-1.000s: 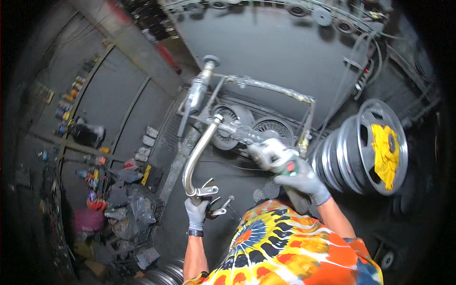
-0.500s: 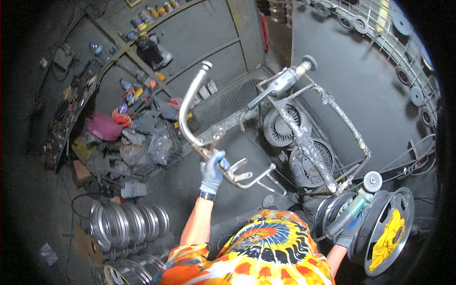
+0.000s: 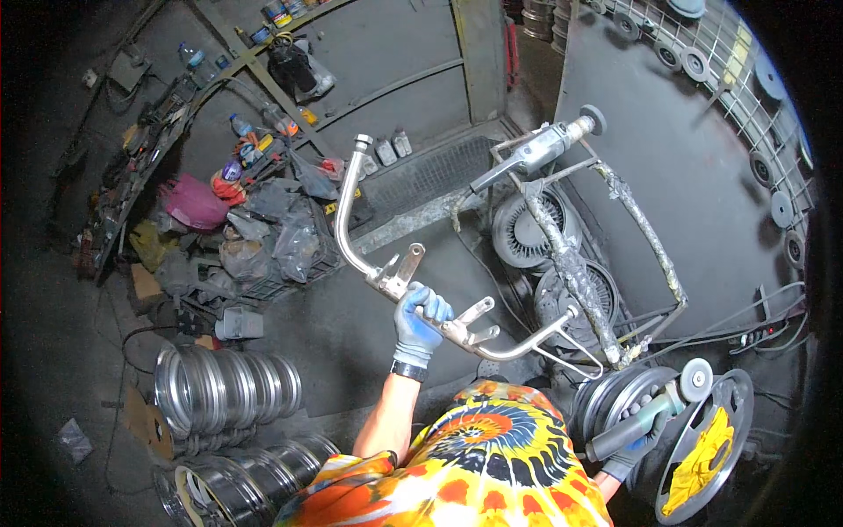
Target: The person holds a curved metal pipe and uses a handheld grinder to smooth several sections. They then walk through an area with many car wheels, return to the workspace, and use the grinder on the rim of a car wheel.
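Note:
My left hand (image 3: 420, 325), in a grey and blue work glove, is wrapped round the middle of a bent metal tube frame (image 3: 344, 215). This frame has flat bracket tabs with holes, a collar on its upper left end and a thin loop at its lower right end. Off to the right, my gloved right hand (image 3: 634, 452) grips a green angle grinder (image 3: 648, 415) by its body. The grinder's round disc (image 3: 696, 379) points up and away, apart from the tube frame. Blur does not show whether the disc spins.
A stand of coated metal bars (image 3: 571, 263) is ahead, with a second grinder (image 3: 531, 151) lying on it. Wheel rims (image 3: 228, 391) are stacked at left. A rim with a yellow cloth (image 3: 700, 461) stands beside my right hand. Discs hang on a wire rack (image 3: 738, 66).
My left hand has shifted right and turned the tube frame, so its brackets show more broadly and its loop end sits lower right. The grinder in my right hand is lower. The view has also shifted.

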Demonstrator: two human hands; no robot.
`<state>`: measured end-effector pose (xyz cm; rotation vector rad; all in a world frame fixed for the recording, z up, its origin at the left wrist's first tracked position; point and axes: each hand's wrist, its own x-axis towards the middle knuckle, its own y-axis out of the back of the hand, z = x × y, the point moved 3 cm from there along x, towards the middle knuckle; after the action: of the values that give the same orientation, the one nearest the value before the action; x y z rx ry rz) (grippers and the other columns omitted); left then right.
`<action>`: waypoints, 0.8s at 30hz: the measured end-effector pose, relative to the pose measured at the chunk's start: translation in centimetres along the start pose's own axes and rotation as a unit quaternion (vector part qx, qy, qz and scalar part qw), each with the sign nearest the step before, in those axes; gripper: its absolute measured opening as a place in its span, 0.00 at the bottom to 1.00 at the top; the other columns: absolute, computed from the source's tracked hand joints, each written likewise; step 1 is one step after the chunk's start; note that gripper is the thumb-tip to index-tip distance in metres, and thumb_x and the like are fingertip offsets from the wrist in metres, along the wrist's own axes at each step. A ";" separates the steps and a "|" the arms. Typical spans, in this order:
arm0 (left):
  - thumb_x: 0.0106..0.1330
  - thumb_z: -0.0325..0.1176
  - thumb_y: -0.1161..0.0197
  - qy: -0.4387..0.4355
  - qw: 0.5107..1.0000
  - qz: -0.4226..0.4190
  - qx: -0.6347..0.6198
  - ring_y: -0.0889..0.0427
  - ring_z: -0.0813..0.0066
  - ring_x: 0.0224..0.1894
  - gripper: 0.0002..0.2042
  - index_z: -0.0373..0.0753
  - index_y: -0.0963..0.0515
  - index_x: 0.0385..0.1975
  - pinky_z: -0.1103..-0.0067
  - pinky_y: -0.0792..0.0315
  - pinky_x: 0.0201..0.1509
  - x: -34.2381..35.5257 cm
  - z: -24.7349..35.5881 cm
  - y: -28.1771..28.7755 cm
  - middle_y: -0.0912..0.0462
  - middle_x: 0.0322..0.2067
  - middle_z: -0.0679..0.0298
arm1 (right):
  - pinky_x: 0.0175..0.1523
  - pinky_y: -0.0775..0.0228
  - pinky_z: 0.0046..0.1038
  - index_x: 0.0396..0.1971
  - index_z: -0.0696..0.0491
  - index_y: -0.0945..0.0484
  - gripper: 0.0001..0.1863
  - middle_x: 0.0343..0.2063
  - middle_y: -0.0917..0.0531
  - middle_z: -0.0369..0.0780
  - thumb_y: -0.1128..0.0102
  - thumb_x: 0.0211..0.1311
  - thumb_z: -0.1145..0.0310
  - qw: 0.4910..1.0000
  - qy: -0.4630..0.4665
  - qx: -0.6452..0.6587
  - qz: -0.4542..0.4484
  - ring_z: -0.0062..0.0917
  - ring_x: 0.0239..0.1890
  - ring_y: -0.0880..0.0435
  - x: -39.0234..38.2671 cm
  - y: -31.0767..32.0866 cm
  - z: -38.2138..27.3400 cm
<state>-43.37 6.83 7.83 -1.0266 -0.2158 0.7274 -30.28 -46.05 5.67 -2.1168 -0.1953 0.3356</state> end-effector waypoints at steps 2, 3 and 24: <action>0.76 0.34 0.41 0.003 1.000 -0.021 -0.011 0.36 0.70 0.19 0.15 0.47 0.34 0.24 0.66 0.34 0.34 -0.4 -0.4 0.2 0.36 0.16 0.68 | 0.51 0.11 0.53 0.82 0.53 0.43 0.37 0.56 0.12 0.49 0.45 0.84 0.51 1.000 0.007 -0.014 0.014 0.43 0.45 0.07 -0.7 0.1 -0.5; 0.75 0.34 0.41 0.004 0.999 -0.031 -0.013 0.36 0.70 0.19 0.14 0.47 0.35 0.24 0.66 0.34 0.34 -0.5 -0.6 0.2 0.36 0.16 0.67 | 0.51 0.11 0.53 0.82 0.53 0.43 0.37 0.56 0.12 0.49 0.45 0.84 0.51 1.000 0.009 -0.016 0.012 0.42 0.45 0.07 -1.2 0.1 -0.7; 0.73 0.35 0.41 -0.011 0.995 -0.096 -0.029 0.46 0.79 0.16 0.16 0.49 0.37 0.22 0.72 0.45 0.28 -0.7 0.1 -2.8 0.42 0.14 0.72 | 0.56 0.19 0.43 0.82 0.56 0.43 0.43 0.55 0.18 0.43 0.39 0.79 0.48 0.995 0.033 -0.060 0.068 0.35 0.49 0.16 -4.6 -0.1 -0.4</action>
<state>-42.68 5.60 10.38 -1.0378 -0.3507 0.5610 -34.47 -47.54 6.69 -2.2622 -0.0329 0.3403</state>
